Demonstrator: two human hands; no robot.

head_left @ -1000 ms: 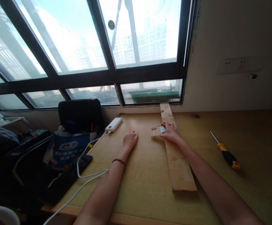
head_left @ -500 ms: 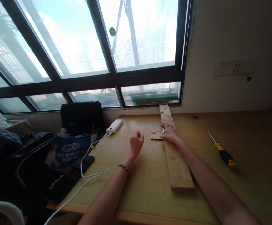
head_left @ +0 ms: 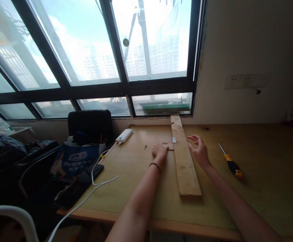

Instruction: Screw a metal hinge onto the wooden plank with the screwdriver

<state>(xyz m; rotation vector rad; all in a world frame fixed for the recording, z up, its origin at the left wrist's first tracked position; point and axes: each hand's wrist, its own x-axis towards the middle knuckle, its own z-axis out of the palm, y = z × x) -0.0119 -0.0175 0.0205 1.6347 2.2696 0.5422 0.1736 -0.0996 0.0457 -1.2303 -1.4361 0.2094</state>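
A long wooden board (head_left: pixel 187 168) lies on the table, pointing towards the window. Against its left edge sits a small wooden piece (head_left: pixel 171 146), and a small metal hinge (head_left: pixel 174 139) rests at the board's left edge just above that piece. My left hand (head_left: pixel 159 150) is closed on the left end of the small piece, its fingers partly hiding it. To the right of the board, my right hand (head_left: pixel 199 150) is raised with fingers apart and nothing in it. A few screws (head_left: pixel 145 147) lie to the left of my left hand.
A yellow and black screwdriver (head_left: pixel 231 164) lies on the right of the table (head_left: pixel 267 188). At the left edge are a white power bank (head_left: pixel 124 135) with a white cable (head_left: pixel 94 183) and a dark flat device (head_left: pixel 93 173). A black chair (head_left: pixel 89 124) with a blue bag (head_left: pixel 73 161) stands beyond.
My left hand has moved right and taken hold of the small wooden piece; screws now show on the table. My right hand has let go of the hinge and moved right, off the board.
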